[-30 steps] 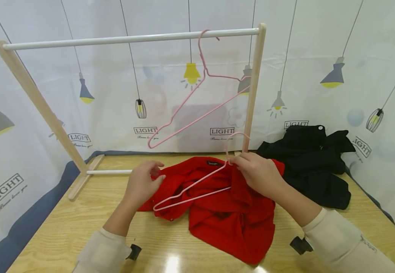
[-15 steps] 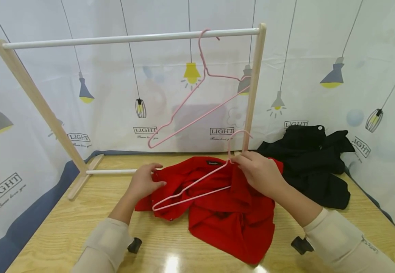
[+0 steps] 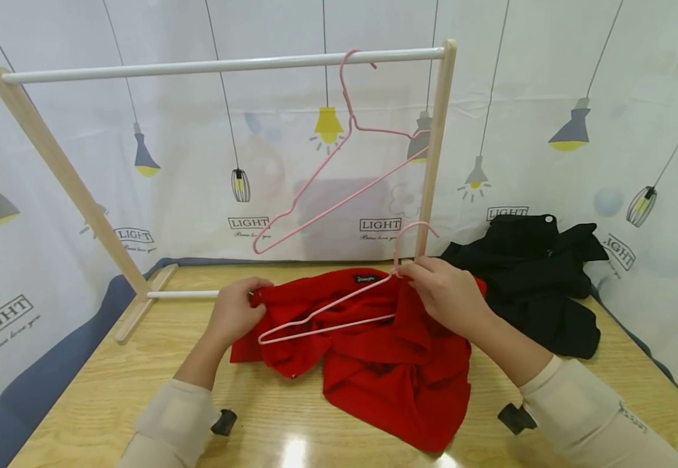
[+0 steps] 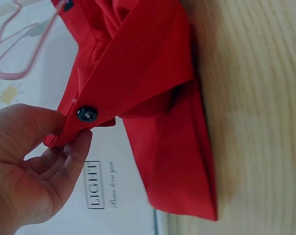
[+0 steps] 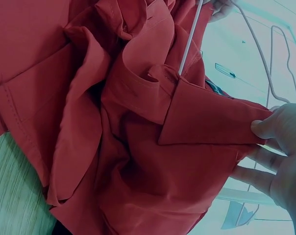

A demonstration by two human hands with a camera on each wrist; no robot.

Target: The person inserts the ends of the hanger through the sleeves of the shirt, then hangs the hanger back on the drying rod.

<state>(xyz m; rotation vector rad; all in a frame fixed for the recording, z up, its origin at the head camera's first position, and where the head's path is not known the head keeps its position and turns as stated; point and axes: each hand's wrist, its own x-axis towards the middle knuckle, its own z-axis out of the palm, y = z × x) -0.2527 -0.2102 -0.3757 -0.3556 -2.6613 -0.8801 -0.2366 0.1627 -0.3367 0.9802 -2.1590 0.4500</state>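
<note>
A red button-up shirt [image 3: 374,383] lies rumpled on the table, its collar end lifted toward the rack. My left hand [image 3: 234,313] pinches the shirt's left edge between thumb and fingers, beside a dark button [image 4: 87,114]. At the collar's right side, my right hand [image 3: 446,294] grips a pink hanger [image 3: 327,329] by its neck together with the cloth. The collar flap [image 5: 211,115] lies under that thumb in the right wrist view. The hanger's right arm is hidden inside the shirt; its left arm shows over the opening, below a black label [image 3: 366,279].
Behind stands a rack with a white rail [image 3: 221,65] and wooden posts. Another pink hanger [image 3: 344,199] hangs bare near its right post. Black clothing [image 3: 549,286] is heaped at the right on the wooden table [image 3: 268,435]. A lamp-printed sheet backs everything.
My left hand has closed its fingers on the shirt's edge and shifted slightly left, pulling the cloth straighter. The held hanger's left end has risen a little; its hook has moved slightly right.
</note>
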